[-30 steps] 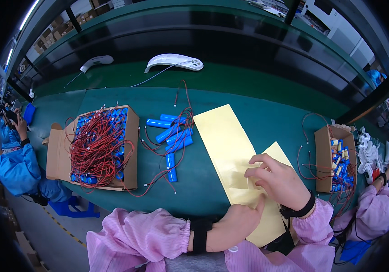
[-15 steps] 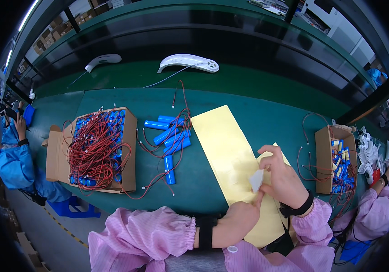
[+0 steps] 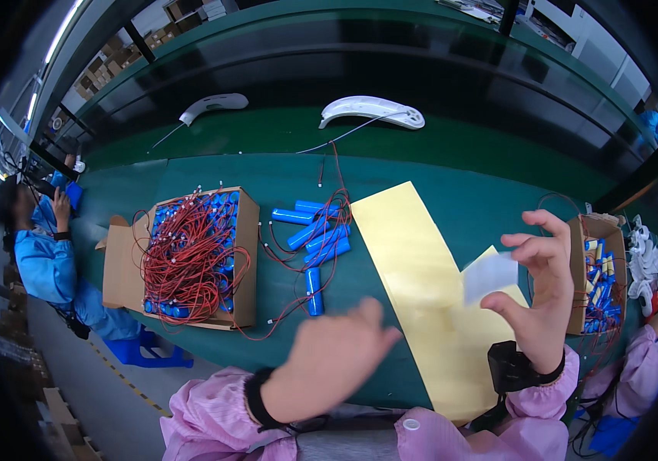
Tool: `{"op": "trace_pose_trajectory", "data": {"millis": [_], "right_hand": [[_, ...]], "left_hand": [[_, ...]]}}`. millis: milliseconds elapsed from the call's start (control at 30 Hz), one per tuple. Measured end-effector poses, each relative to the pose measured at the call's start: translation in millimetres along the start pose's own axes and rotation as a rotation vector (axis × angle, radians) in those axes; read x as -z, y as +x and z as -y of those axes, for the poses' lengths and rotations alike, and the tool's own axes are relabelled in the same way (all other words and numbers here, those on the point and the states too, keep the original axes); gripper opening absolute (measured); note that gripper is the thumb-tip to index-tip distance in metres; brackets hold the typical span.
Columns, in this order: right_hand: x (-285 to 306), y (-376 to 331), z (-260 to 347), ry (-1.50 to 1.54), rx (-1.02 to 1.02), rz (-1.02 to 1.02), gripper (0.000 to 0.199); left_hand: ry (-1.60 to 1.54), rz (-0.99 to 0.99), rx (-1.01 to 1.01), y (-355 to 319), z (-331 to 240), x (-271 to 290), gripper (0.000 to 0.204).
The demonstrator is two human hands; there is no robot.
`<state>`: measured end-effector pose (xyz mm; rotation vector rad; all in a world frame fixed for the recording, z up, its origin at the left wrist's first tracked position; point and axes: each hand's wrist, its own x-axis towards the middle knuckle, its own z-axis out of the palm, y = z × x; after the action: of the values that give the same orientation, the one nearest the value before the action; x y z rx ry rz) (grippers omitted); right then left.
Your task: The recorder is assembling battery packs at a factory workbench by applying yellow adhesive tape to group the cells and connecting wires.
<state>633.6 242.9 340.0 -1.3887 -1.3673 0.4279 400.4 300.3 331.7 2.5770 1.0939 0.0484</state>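
Observation:
In my right hand [image 3: 540, 284] is a small white rectangular piece [image 3: 490, 278], thin like a sticker, held at its edge between the thumb and fingers. Below it lie yellow sheets [image 3: 398, 246], one overlapping another at an angle. My left hand [image 3: 337, 353] is over the table to the left of the sheets, smeared by motion, so its fingers are hard to read. Beyond it lie several blue cylindrical battery packs [image 3: 314, 292] with red and black wires, the nearest one pointing toward me. Nothing shows clearly in the left hand.
At left, an open cardboard box [image 3: 246, 261] holds blue batteries under tangled wires [image 3: 191, 261]. At right, another box [image 3: 577, 284] holds blue and yellow cells, beside white plastic parts [image 3: 644, 261]. White curved housings [image 3: 371, 110] lie at the back. Co-workers sit on both sides.
My left hand has left the right hand and swung left toward the loose batteries. My right hand has shifted right and up, still with the white piece. The view has turned slightly.

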Motion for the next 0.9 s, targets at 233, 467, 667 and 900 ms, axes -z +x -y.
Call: {"op": "trace_pose_trajectory", "data": {"millis": [233,467,667,900], "right_hand": [[-21,-3,-21,0.513,-0.169,0.032,0.033],[-23,-13,-30,0.554,-0.369,0.029,0.028],[-22,-12,-28,0.576,-0.388,0.044,0.026],[-15,-14,-28,0.937,-0.497,-0.028,0.027]], "left_hand": [[0.380,0.004,0.394,2,57,-8,0.047],[0.282,-0.167,0.424,6,43,-17,0.053],[0.090,-0.111,0.405,3,54,-7,0.050],[-1.130,-0.030,0.421,-4,44,22,0.054]]}}
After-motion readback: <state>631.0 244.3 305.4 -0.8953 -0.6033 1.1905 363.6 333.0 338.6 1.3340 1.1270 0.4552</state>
